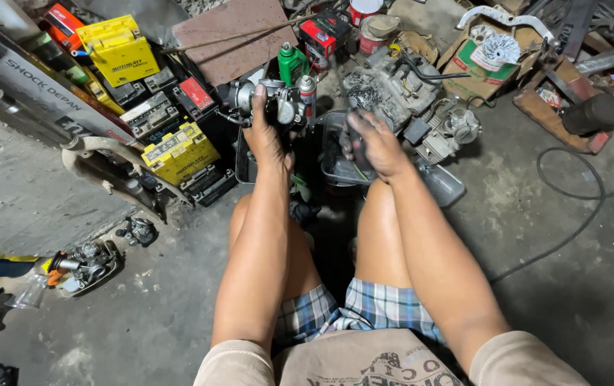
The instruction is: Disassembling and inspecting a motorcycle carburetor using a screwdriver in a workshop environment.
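Carburetor (272, 105): grey metal, held up above a dark plastic tray (335, 168) on the concrete floor (550, 286). Left hand (264, 132) wrapped around its underside, thumb up along the near face, clenched on it. Right hand (367, 143) just right of the carburetor, curled around a dark, blurred object that cannot be made out; closed, knuckles up, over the tray. Right behind the carburetor, a green bottle (291, 63) and a small spray can (307, 93) with a red band. Right of it and beyond the right hand, a greasy engine block (393, 89) with a black hose. Left of the carburetor, a row of motorcycle batteries, yellow (178, 151) and black, with a yellow box (121, 50) farther back. Far left and nearer than the carburetor, small engine parts (85, 264) on the floor. Far right, a black cable (586, 193) looping over the concrete.
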